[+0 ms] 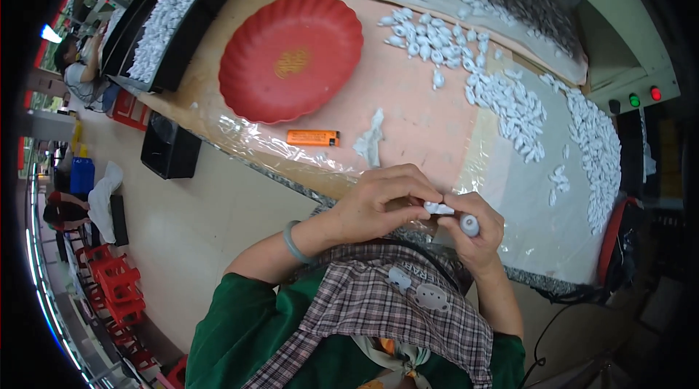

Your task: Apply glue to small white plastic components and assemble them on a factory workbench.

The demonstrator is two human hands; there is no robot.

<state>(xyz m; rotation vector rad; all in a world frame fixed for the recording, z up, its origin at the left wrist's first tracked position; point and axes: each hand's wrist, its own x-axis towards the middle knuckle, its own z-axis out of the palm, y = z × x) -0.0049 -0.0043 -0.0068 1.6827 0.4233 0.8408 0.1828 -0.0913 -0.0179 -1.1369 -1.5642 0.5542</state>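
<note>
Close in front of my body, a small white moulded piece [439, 208] is pinched between the fingertips of both hands. My left hand [378, 203] is closed on its left end, with a grey bangle on the wrist. My right hand [478, 232] is closed too, its fingertips at the piece's right end. A round-ended grey tool handle [469, 225] sticks out of the right hand; the tool's working end is hidden. Many similar white pieces [510, 108] lie loose and in clusters on the right half of the worktable [429, 123].
Left on the table stand a scalloped red plate [251, 46], an orange lighter [312, 138] and a crumpled white scrap [371, 138]. A black tray [171, 61] heaped with white pieces is beyond. A green-grey machine [626, 25] holds more pieces. Other people and red stools [116, 280] are farther left.
</note>
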